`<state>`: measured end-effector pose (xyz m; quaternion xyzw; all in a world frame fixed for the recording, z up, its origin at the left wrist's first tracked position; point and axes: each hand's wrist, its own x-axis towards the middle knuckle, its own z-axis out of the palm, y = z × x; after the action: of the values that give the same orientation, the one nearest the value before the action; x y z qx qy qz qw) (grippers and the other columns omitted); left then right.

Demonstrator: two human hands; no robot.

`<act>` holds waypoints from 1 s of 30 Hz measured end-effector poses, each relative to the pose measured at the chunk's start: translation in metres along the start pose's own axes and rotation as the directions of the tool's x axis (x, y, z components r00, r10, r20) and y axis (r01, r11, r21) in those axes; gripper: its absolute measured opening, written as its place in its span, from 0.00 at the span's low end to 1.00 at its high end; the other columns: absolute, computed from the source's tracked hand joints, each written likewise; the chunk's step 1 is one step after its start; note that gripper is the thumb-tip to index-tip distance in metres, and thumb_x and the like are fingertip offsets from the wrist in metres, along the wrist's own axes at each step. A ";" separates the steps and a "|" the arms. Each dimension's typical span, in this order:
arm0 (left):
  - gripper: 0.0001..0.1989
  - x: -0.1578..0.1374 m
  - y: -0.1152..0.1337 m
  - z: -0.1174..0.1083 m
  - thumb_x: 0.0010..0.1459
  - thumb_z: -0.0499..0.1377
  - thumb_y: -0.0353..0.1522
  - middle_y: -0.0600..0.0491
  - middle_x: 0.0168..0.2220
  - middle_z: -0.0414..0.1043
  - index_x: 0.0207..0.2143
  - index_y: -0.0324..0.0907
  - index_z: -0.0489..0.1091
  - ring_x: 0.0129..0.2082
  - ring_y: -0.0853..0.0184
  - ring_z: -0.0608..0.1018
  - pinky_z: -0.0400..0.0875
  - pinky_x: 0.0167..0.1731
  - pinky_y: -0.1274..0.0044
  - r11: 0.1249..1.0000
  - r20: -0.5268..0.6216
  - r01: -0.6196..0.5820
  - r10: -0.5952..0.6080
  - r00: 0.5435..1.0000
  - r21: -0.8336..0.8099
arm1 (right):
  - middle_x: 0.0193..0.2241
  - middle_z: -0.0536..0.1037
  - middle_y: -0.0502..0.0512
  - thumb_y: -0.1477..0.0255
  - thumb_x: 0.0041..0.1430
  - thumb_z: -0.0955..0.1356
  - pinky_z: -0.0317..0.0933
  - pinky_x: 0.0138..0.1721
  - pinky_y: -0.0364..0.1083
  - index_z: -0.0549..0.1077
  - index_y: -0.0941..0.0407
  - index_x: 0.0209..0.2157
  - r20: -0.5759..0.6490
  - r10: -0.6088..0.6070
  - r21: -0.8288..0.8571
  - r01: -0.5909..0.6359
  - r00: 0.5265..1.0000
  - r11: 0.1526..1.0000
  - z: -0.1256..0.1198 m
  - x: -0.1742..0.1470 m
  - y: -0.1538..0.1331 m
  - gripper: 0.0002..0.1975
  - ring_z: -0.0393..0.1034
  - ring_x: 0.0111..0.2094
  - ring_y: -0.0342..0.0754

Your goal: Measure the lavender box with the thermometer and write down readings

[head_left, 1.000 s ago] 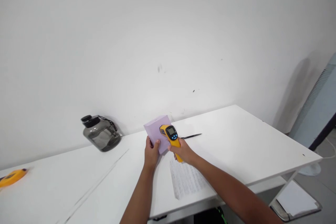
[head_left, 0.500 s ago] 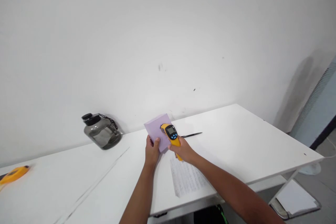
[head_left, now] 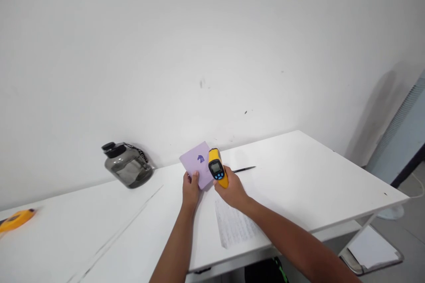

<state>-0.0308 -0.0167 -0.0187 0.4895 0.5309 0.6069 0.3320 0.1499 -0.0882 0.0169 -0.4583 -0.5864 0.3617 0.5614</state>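
Observation:
My left hand (head_left: 190,188) is closed on the lower left edge of a lilac box (head_left: 192,158), thumb on its front face. The box is tilted above the desk and bears a dark horse-head mark. My right hand (head_left: 233,189) wraps round the handle of a yellow and black infrared thermometer (head_left: 216,166). Its small screen and blue buttons face me, and its nose points up and away beside the box's right edge. Behind the thermometer, a black pen (head_left: 245,169) lies on the desk, partly hidden. Below my right hand lies a sheet of paper with writing (head_left: 234,227).
A dark translucent water jug (head_left: 128,168) with a strap stands on the white desk (head_left: 299,177) near the wall. At the far left lies a yellow and black tool (head_left: 18,219). Below the right desk edge, a white sheet (head_left: 373,247) lies on a low surface.
The thermometer has swung from pointing across the box to its right side, its nose now pointing more upward. The horse-head mark has come into sight, and the box has tilted slightly.

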 end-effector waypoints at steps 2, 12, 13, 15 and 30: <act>0.28 0.001 -0.001 0.000 0.55 0.61 0.53 0.47 0.42 0.76 0.46 0.39 0.70 0.41 0.61 0.77 0.72 0.43 0.68 1.000 0.005 -0.001 0.001 1.000 -0.006 | 0.38 0.77 0.54 0.67 0.55 0.69 0.65 0.41 0.51 0.69 0.54 0.47 0.004 0.017 0.027 -0.018 1.000 0.999 0.000 0.000 -0.001 0.18 0.71 0.38 0.52; 0.29 0.000 0.000 -0.001 0.54 0.61 0.53 0.47 0.43 0.76 0.46 0.39 0.70 0.42 0.61 0.77 0.72 0.43 0.69 1.000 0.009 -0.003 0.003 1.000 -0.006 | 0.35 0.76 0.53 0.66 0.55 0.68 0.65 0.37 0.49 0.69 0.55 0.46 -0.040 0.075 0.087 -0.072 0.996 0.994 -0.001 0.001 -0.004 0.17 0.70 0.35 0.50; 0.29 0.000 0.000 -0.001 0.54 0.61 0.53 0.48 0.43 0.76 0.46 0.39 0.70 0.42 0.61 0.77 0.72 0.43 0.69 1.000 0.010 -0.003 0.003 1.000 -0.007 | 0.36 0.76 0.53 0.66 0.55 0.68 0.65 0.38 0.49 0.69 0.55 0.47 -0.038 0.069 0.080 -0.066 0.997 0.995 -0.001 0.000 -0.004 0.17 0.70 0.35 0.50; 0.29 0.000 0.000 -0.001 0.54 0.61 0.54 0.48 0.42 0.76 0.45 0.39 0.71 0.41 0.62 0.77 0.72 0.42 0.69 1.000 0.010 -0.009 0.009 1.000 -0.006 | 0.36 0.76 0.53 0.66 0.55 0.69 0.65 0.39 0.50 0.69 0.54 0.47 -0.033 0.052 0.066 -0.049 0.998 0.997 -0.001 0.000 -0.004 0.18 0.70 0.36 0.51; 0.29 0.002 -0.004 -0.002 0.54 0.61 0.54 0.48 0.41 0.76 0.46 0.39 0.70 0.40 0.62 0.77 0.72 0.43 0.69 1.000 0.012 -0.016 0.017 1.000 -0.005 | 0.38 0.76 0.54 0.67 0.55 0.69 0.66 0.41 0.50 0.69 0.54 0.47 -0.018 0.029 0.054 -0.028 0.999 0.998 0.000 -0.002 -0.003 0.17 0.71 0.38 0.52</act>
<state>-0.0340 -0.0145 -0.0222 0.4968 0.5233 0.6078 0.3314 0.1497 -0.0910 0.0194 -0.4548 -0.5644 0.3812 0.5739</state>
